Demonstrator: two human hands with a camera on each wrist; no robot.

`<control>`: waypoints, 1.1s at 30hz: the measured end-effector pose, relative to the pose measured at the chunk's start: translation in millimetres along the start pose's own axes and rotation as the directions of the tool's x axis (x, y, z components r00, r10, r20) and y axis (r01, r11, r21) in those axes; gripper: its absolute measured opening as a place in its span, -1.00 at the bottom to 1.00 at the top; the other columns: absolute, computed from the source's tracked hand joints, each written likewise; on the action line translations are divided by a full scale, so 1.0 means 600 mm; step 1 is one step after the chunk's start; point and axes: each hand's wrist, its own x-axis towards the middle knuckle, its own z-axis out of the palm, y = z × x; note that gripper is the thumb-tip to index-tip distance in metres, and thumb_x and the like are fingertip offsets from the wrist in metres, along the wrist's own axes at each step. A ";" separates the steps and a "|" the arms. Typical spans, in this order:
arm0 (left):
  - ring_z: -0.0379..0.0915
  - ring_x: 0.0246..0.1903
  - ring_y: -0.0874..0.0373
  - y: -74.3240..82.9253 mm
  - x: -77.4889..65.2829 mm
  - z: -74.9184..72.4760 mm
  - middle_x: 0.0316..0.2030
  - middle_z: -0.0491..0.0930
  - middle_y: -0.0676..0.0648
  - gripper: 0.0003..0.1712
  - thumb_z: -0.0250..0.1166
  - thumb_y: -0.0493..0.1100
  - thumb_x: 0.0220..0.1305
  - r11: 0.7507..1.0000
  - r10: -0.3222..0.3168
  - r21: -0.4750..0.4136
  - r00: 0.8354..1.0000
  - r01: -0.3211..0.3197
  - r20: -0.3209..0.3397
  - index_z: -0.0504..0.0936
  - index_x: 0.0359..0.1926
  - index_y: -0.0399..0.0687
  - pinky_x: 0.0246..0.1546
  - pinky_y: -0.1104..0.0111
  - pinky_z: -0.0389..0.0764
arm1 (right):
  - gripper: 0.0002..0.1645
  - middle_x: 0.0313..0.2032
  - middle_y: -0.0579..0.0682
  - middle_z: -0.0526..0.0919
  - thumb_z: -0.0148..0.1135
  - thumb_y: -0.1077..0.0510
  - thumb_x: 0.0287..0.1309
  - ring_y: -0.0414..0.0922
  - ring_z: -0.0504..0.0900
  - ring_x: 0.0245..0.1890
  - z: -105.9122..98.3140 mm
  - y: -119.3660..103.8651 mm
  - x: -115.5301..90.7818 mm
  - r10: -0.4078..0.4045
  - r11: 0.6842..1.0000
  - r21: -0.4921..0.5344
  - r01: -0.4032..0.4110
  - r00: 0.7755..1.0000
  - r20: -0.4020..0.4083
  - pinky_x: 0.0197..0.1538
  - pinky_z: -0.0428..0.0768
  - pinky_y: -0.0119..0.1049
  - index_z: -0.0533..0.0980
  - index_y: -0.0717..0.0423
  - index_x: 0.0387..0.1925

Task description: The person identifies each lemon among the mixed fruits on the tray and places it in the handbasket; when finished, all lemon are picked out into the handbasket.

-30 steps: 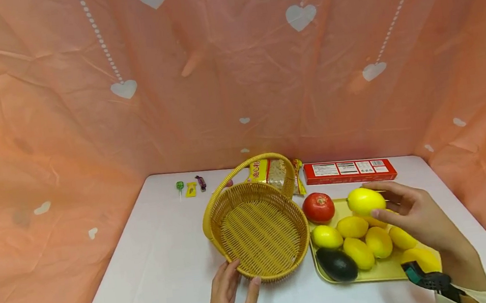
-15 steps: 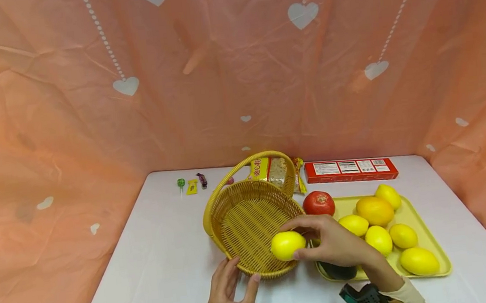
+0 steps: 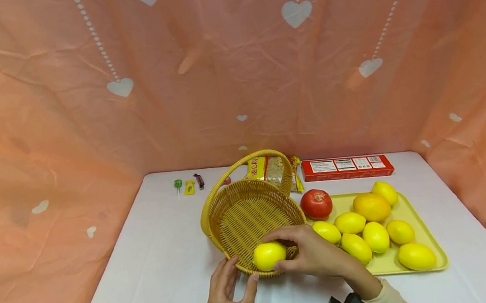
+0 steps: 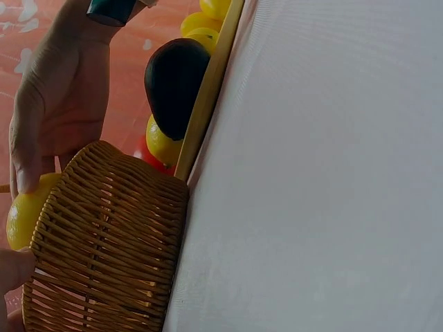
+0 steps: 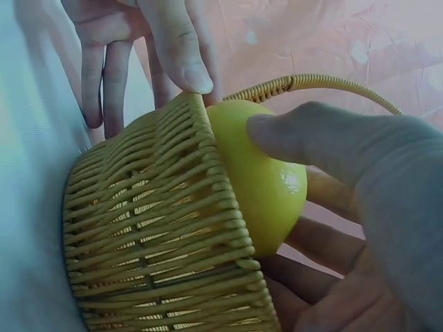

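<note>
From my end, the biggest thing I watch is the yellow tray [image 3: 386,266]; the right forearm [image 3: 360,275] covers its near-left corner in the head view. If that arm swings back low, I judge it could knock the avocado [image 4: 175,86], which lies by the tray's edge.

Next is the wicker basket [image 3: 243,215], just beside the tray. It looks light, so I think a sideways bump on the rim could slide or tip it.

The left hand [image 3: 231,301] rests against the near rim, fingers spread wide and thumb touching the weave; to me that steadies the basket only loosely and could give under a hard push.

The right hand [image 3: 316,252] has thumb and fingers curved round a lemon [image 3: 268,256], which sits at the near side of the basket's mouth, bulging above the rim. I cannot tell whether its underside meets the basket floor. Let go while it is propped that high, it could roll outward over the rim; its glossy skin makes a slip likelier.
</note>
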 end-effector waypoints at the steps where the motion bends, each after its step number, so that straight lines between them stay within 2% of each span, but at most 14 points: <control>1: 0.75 0.15 -0.16 -0.001 0.000 0.000 0.26 0.64 -0.20 -0.40 0.73 -0.29 0.12 1.000 0.001 -0.001 1.000 -0.001 0.004 0.78 0.20 -0.15 0.17 0.51 0.77 | -0.44 0.15 -0.19 0.81 0.62 0.12 0.22 -0.29 0.72 0.07 0.001 -0.001 0.000 -0.001 1.000 -0.002 0.001 1.000 0.002 0.20 0.86 -0.17 0.71 -0.06 0.26; 4: 0.74 0.18 -0.15 0.000 0.001 -0.001 0.28 0.63 -0.22 -0.41 0.71 -0.29 0.15 1.000 -0.004 -0.015 1.000 0.004 0.019 0.77 0.22 -0.15 0.21 0.39 0.79 | -0.47 0.17 -0.13 0.81 0.60 0.12 0.27 -0.20 0.77 0.08 -0.002 0.000 0.000 0.003 1.000 0.016 -0.004 1.000 0.022 0.21 0.87 -0.11 0.71 -0.03 0.26; 8: 0.71 0.23 -0.17 0.000 0.002 -0.002 0.31 0.60 -0.21 -0.40 0.70 -0.30 0.17 0.999 -0.020 -0.047 0.999 0.021 0.036 0.75 0.24 -0.17 0.27 0.35 0.75 | -0.51 0.19 -0.02 0.81 0.57 0.10 0.33 -0.05 0.81 0.12 -0.019 0.003 -0.003 0.010 0.997 0.079 -0.015 0.998 0.055 0.24 0.87 -0.05 0.72 0.01 0.26; 11: 0.71 0.23 -0.19 0.001 0.002 -0.003 0.32 0.59 -0.20 -0.38 0.70 -0.31 0.15 0.999 -0.023 -0.048 0.999 0.025 0.040 0.75 0.25 -0.16 0.29 0.32 0.75 | -0.54 0.19 0.03 0.81 0.55 0.13 0.37 -0.07 0.80 0.14 -0.051 0.014 -0.012 0.022 0.992 0.122 -0.026 0.999 0.035 0.29 0.84 -0.06 0.72 0.04 0.26; 14: 0.72 0.21 -0.18 0.000 0.003 -0.003 0.33 0.59 -0.21 -0.38 0.71 -0.31 0.14 0.999 -0.019 -0.048 0.999 0.021 0.039 0.75 0.24 -0.16 0.29 0.33 0.75 | -0.53 0.20 0.09 0.80 0.52 0.18 0.38 -0.09 0.80 0.17 -0.097 0.032 -0.032 0.063 0.985 0.160 -0.059 0.998 -0.018 0.34 0.81 -0.15 0.70 0.08 0.28; 17: 0.72 0.20 -0.17 0.001 0.002 -0.002 0.33 0.59 -0.21 -0.37 0.71 -0.32 0.13 0.998 -0.020 -0.053 0.999 0.022 0.037 0.75 0.24 -0.17 0.27 0.43 0.74 | -0.51 0.24 0.18 0.77 0.47 0.25 0.41 -0.03 0.77 0.23 -0.151 0.054 -0.063 0.117 0.977 0.186 -0.101 0.990 -0.077 0.37 0.77 -0.28 0.66 0.16 0.32; 19: 0.73 0.20 -0.17 0.001 0.003 -0.002 0.32 0.60 -0.21 -0.37 0.71 -0.34 0.12 0.998 -0.019 -0.058 0.999 0.021 0.035 0.75 0.24 -0.18 0.26 0.48 0.73 | -0.51 0.25 0.22 0.75 0.42 0.30 0.43 -0.06 0.77 0.24 -0.187 0.072 -0.088 0.139 0.975 0.191 -0.116 0.984 -0.112 0.35 0.77 -0.33 0.63 0.23 0.34; 23: 0.72 0.20 -0.17 0.001 0.004 -0.002 0.33 0.60 -0.22 -0.37 0.71 -0.35 0.12 0.998 -0.014 -0.053 0.999 0.016 0.036 0.75 0.24 -0.19 0.26 0.52 0.71 | -0.52 0.26 0.01 0.78 0.27 0.45 0.46 -0.24 0.76 0.23 -0.243 0.117 -0.147 0.172 0.964 0.234 -0.126 0.967 -0.188 0.27 0.77 -0.47 0.57 0.36 0.36; 26: 0.72 0.20 -0.17 0.001 0.005 -0.002 0.33 0.60 -0.22 -0.38 0.71 -0.34 0.13 0.999 -0.015 -0.043 0.999 0.017 0.038 0.75 0.23 -0.19 0.26 0.55 0.70 | -0.50 0.26 -0.09 0.78 0.16 0.55 0.46 -0.27 0.76 0.24 -0.273 0.147 -0.193 0.187 0.950 0.289 -0.116 0.955 -0.231 0.26 0.75 -0.53 0.51 0.48 0.37; 28: 0.72 0.20 -0.17 0.001 0.005 -0.002 0.32 0.60 -0.21 -0.38 0.71 -0.34 0.12 0.999 -0.015 -0.044 0.999 0.017 0.038 0.75 0.23 -0.20 0.26 0.56 0.69 | -0.50 0.27 -0.06 0.78 0.11 0.58 0.46 -0.25 0.75 0.25 -0.287 0.163 -0.221 0.190 0.941 0.322 -0.107 0.952 -0.239 0.28 0.72 -0.56 0.47 0.53 0.38; 33: 0.72 0.20 -0.17 0.001 0.004 -0.001 0.31 0.61 -0.21 -0.38 0.71 -0.34 0.13 0.999 -0.007 -0.046 0.999 0.009 0.038 0.75 0.23 -0.21 0.25 0.58 0.69 | -0.50 0.26 -0.11 0.78 0.08 0.57 0.49 -0.31 0.74 0.23 -0.312 0.187 -0.279 0.229 0.935 0.321 -0.152 0.949 -0.217 0.25 0.68 -0.63 0.47 0.51 0.39</control>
